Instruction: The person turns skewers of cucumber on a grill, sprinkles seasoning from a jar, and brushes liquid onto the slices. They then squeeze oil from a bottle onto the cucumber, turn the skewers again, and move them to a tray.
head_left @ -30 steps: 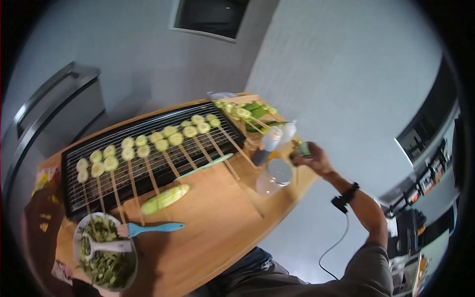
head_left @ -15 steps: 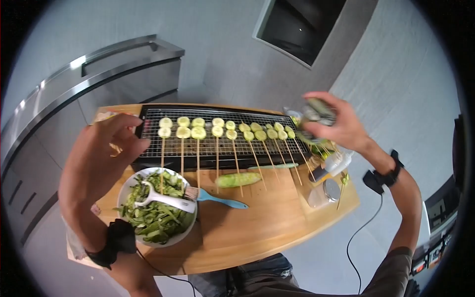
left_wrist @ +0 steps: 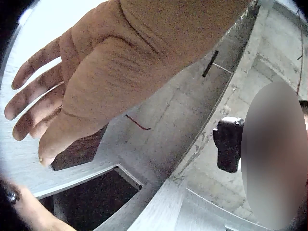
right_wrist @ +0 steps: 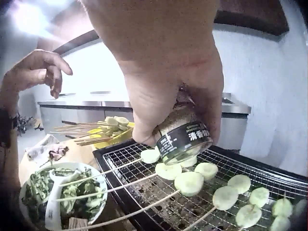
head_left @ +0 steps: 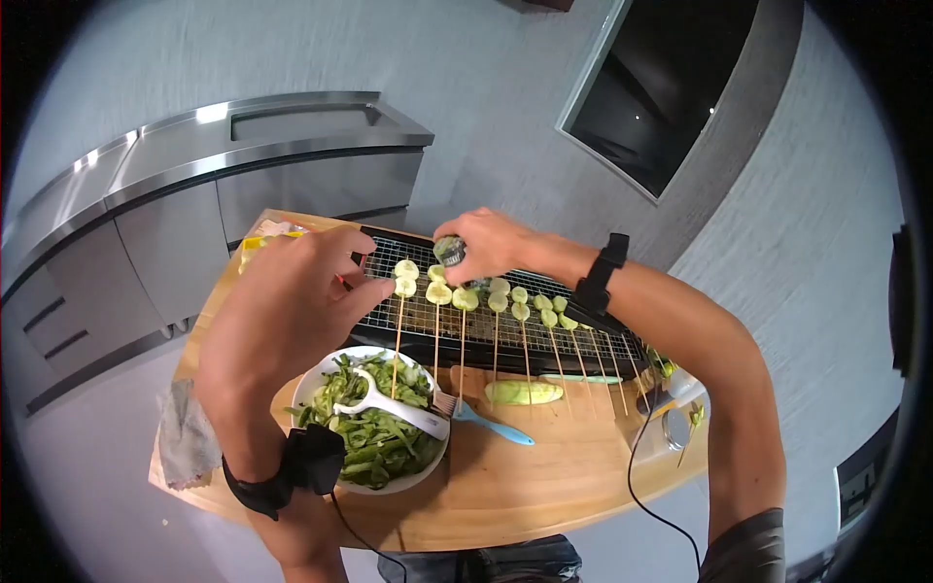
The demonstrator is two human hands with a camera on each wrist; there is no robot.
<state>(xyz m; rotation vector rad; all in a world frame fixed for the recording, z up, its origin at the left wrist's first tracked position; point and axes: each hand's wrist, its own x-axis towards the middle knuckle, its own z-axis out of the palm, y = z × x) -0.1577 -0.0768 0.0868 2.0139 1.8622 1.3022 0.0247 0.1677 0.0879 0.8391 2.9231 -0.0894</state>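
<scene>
My right hand (head_left: 481, 245) grips a small seasoning jar (right_wrist: 184, 137) with a dark label, tipped over the left end of a black wire grill (head_left: 573, 342). Several skewers of pale green cucumber slices (head_left: 465, 298) lie side by side on the grill, sticks pointing toward me; in the right wrist view the slices (right_wrist: 189, 182) sit just under the jar. My left hand (head_left: 292, 301) hovers above the grill's left edge, fingers relaxed and holding nothing. In the left wrist view that hand (left_wrist: 72, 91) is seen against the wall, fingers loosely extended.
A white bowl of green peelings (head_left: 374, 428) with a white peeler stands on the wooden table (head_left: 544, 486). A blue basting brush (head_left: 491, 425) and a peeled cucumber (head_left: 523, 393) lie beside it. A grey cloth (head_left: 187, 437) hangs at the table's left edge. Steel cabinets stand behind.
My right hand has carried the jar from the table's right end to the left end of the grill. My left hand came into view and hovers near the grill.
</scene>
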